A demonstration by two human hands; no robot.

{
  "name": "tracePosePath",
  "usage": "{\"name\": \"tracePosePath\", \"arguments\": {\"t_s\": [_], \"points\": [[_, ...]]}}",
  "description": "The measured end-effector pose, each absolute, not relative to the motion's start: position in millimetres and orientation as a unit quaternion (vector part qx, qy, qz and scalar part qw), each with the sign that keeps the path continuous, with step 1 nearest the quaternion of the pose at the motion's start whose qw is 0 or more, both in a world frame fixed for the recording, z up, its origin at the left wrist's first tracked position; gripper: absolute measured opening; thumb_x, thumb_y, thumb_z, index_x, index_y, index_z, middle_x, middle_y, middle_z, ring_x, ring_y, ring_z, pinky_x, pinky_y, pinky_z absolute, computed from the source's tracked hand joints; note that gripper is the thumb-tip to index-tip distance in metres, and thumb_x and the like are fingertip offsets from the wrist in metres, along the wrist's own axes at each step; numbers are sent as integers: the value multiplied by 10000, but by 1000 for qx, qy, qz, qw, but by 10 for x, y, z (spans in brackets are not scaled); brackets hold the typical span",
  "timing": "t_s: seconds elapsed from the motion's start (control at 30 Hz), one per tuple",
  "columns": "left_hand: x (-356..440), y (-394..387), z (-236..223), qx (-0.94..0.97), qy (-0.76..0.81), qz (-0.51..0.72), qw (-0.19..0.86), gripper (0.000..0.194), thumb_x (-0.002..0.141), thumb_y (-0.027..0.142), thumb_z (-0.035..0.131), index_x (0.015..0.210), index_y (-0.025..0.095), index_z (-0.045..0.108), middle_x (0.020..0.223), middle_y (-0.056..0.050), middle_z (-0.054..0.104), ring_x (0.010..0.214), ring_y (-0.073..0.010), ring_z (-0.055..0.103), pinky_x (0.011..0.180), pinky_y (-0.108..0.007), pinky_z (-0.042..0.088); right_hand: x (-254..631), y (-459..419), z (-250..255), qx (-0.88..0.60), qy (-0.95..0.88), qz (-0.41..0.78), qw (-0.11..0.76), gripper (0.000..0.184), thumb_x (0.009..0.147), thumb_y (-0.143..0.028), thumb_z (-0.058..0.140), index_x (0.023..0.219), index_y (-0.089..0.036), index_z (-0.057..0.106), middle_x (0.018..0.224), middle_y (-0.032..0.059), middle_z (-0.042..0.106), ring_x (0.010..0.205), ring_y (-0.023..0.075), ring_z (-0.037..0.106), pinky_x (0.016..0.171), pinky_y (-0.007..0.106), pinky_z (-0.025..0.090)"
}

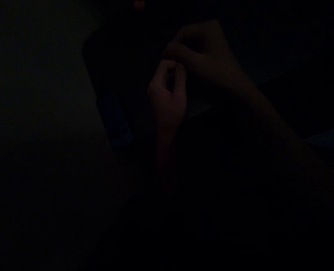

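No text, label, brand, number or sign can be read; the view is so dark that small lettering, if there is any, could well be lost in it.
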State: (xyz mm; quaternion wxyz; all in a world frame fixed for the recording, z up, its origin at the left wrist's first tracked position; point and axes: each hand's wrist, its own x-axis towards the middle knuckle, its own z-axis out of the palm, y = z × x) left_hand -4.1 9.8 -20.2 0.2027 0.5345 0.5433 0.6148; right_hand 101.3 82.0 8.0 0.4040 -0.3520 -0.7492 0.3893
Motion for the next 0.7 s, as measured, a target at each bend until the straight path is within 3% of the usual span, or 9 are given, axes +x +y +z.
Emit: {"name": "tracePosePath", "arguments": {"t_s": [0.13,0.43,0.53,0.7], "points": [[-34,102,-209,531,544,617,202,310,940,513,650,743,289,567,705,-5,595,671,-209,578,617,-353,421,1023,801,105,-354,-747,400,396,183,955,-193,626,821,-237,742,877,-30,756,918,212,713,814,288,560],[-22,92,-166,536,537,622,194,226,939,159,593,739,263,574,672,11,578,617,-180,563,585,-330,447,1026,823,98,-345,-755,399,390,169,972,-203,619,861,-203,747,910,-11,747,967,222,713,877,305,557],[-25,90,-156,541,541,615,188,235,945,152,585,739,263,565,692,7,601,640,-180,582,601,-329,468,1019,821,101,-354,-754,391,391,155,959,-172,633,861,-181,753,888,2,748,935,224,718,852,313,566],[-42,99,-189,547,542,612,180,225,953,174,588,749,266,570,711,4,606,662,-185,589,621,-334,479,1026,820,98,-358,-757,393,380,190,963,-240,610,828,-246,744,891,-36,747,959,232,716,864,322,580]]}}
